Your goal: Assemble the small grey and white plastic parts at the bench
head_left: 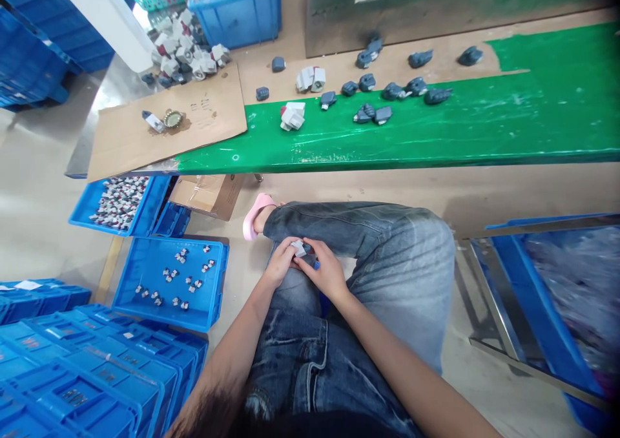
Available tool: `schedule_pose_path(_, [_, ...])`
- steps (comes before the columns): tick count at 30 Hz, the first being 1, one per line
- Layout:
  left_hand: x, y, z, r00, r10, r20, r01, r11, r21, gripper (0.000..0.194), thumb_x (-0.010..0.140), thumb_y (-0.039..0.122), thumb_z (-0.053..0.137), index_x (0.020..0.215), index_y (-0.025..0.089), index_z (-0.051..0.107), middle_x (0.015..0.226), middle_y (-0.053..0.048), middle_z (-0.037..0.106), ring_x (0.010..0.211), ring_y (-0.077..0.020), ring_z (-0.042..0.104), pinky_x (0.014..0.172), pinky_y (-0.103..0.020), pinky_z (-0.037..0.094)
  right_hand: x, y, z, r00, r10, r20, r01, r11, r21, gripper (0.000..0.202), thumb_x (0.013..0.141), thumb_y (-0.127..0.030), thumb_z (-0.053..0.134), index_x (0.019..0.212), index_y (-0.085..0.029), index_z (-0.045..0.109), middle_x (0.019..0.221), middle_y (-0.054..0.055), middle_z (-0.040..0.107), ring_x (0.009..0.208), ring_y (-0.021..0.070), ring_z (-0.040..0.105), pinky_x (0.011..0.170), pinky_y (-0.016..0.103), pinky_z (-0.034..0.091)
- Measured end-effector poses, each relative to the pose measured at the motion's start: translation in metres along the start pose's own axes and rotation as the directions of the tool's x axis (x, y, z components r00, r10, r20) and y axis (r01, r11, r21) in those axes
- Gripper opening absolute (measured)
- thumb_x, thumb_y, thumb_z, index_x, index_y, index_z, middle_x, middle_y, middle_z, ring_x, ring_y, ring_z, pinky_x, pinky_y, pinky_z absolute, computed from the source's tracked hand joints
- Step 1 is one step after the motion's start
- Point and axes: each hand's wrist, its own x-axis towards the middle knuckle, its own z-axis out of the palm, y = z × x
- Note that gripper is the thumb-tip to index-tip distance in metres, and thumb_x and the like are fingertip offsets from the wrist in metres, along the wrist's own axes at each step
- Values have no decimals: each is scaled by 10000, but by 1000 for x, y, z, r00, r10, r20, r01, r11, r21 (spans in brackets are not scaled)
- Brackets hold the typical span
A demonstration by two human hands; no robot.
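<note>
My left hand (279,263) and my right hand (326,271) meet over my lap, above my jeans (368,276). Together they pinch a small white part (299,249); a bit of blue shows under the right fingers. Ahead runs a green belt (436,131) carrying several dark grey parts (392,92) and two white-and-red assembled pieces (292,115). A blue tray (167,318) to my left holds several small assembled pieces.
A cardboard sheet (194,131) lies at the belt's left end with a small metal item on it. A heap of white parts (186,53) sits behind it. Blue crates (72,373) stack at lower left; a blue bin on a metal frame (533,296) stands at right.
</note>
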Motion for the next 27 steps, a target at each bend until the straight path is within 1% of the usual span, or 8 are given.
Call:
schedule_pose_path(2, [0, 0, 0, 1000, -10, 7, 10, 1000, 14, 198, 694, 71, 473, 821, 158, 598, 675, 14, 548, 516, -95, 481, 481, -185, 413, 0, 0, 0, 1000, 7, 0, -7, 1000, -25, 473, 766, -391, 586, 1199, -220, 506, 1105, 104, 577, 986, 260, 563, 856, 407, 460])
schedule_pose_path(5, [0, 1, 2, 999, -29, 16, 29, 999, 29, 188, 707, 73, 489, 844, 159, 584, 652, 16, 557, 503, -103, 516, 508, -211, 457, 0, 1, -1, 1000, 25, 0, -25, 998, -57, 504, 774, -398, 575, 1229, -199, 493, 1122, 120, 574, 1045, 282, 541, 879, 426, 446])
schedule_pose_path(8, [0, 1, 3, 999, -39, 18, 38, 999, 35, 175, 721, 84, 502, 864, 161, 567, 659, 8, 576, 528, -121, 559, 518, -228, 483, -1, 2, -2, 999, 46, 3, -46, 996, -75, 493, 805, -397, 533, 1257, -206, 481, 1149, 122, 575, 1083, 288, 525, 899, 436, 431])
schedule_pose_path(11, [1, 1, 3, 999, -43, 18, 42, 998, 36, 165, 726, 93, 520, 872, 161, 554, 680, -2, 593, 552, -132, 584, 518, -230, 492, -2, 3, -2, 998, 69, 7, -68, 995, -78, 504, 818, -410, 511, 1281, -214, 467, 1156, 121, 580, 1069, 289, 534, 889, 441, 434])
schedule_pose_path(16, [1, 1, 3, 999, -43, 11, 42, 998, 42, 170, 733, 93, 520, 889, 156, 547, 702, -10, 604, 556, -129, 589, 501, -220, 496, -2, 3, -1, 993, 115, 8, -114, 992, -62, 519, 813, -408, 519, 1299, -236, 457, 1093, 103, 615, 1003, 280, 562, 870, 428, 435])
schedule_pose_path(20, [0, 3, 4, 999, -37, 11, 36, 998, 46, 150, 745, 100, 517, 884, 146, 554, 711, -19, 599, 579, -132, 591, 483, -207, 497, -1, 1, -2, 987, 161, 7, -161, 986, -32, 531, 786, -397, 560, 1287, -240, 480, 966, 89, 654, 927, 281, 580, 837, 406, 435])
schedule_pose_path(24, [1, 1, 2, 999, -53, -12, 53, 997, 54, 153, 747, 87, 509, 877, 147, 563, 700, -7, 579, 548, -108, 557, 481, -202, 503, -2, 0, -2, 973, 229, 19, -229, 972, 41, 536, 765, -386, 597, 1278, -273, 488, 817, 39, 681, 765, 247, 606, 762, 355, 445])
schedule_pose_path(27, [4, -5, 1, 997, -67, -32, 69, 996, 57, 167, 739, 97, 529, 886, 160, 578, 692, 5, 564, 537, -97, 539, 495, -202, 509, -3, 2, -1, 961, 276, 33, -278, 956, 91, 544, 747, -391, 615, 1269, -302, 490, 747, 10, 682, 666, 226, 607, 706, 331, 453])
